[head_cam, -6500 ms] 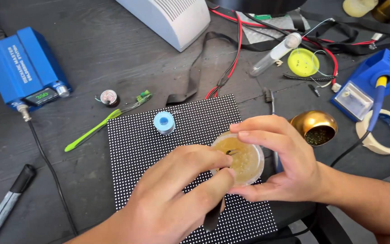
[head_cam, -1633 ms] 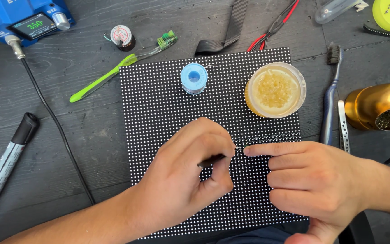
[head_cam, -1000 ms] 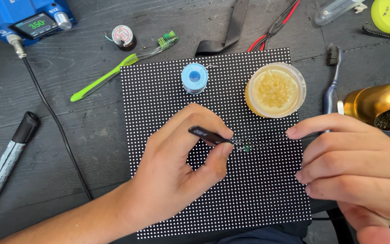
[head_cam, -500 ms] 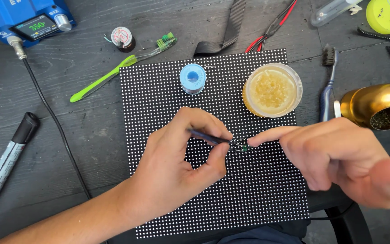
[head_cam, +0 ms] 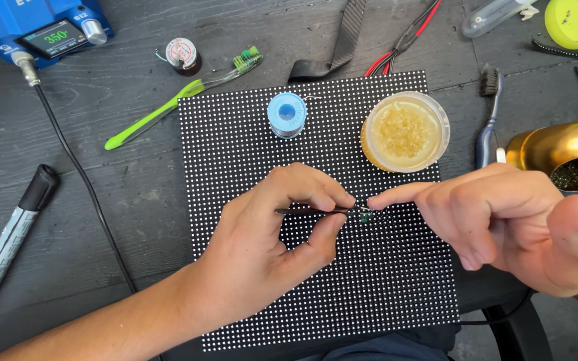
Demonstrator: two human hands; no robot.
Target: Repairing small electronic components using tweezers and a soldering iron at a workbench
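Note:
A black panel [head_cam: 235, 154] studded with rows of small white dots lies flat on the dark table. My left hand [head_cam: 269, 247] rests on it and pinches black tweezers [head_cam: 312, 211] that point right, their tips at a tiny green part [head_cam: 364, 216] on the panel. My right hand [head_cam: 503, 224] comes in from the right, holding nothing, its index fingertip touching the panel just above that green part. On the panel's far side stand a small blue spool of solder wire [head_cam: 287, 114] and an open round jar of yellowish paste [head_cam: 405, 132].
A blue soldering station [head_cam: 38, 30] with a lit display sits at the top left, its black cable [head_cam: 81, 180] running down the table. A green toothbrush [head_cam: 168, 107], a black marker [head_cam: 11, 230], a brass bowl [head_cam: 560, 154], a grey brush [head_cam: 488, 113] and red-black wires [head_cam: 403, 43] surround the panel.
The jar has left my hands and now stands on the panel. My left hand brought the tweezers to the green part, and my right index finger moved in to its tip.

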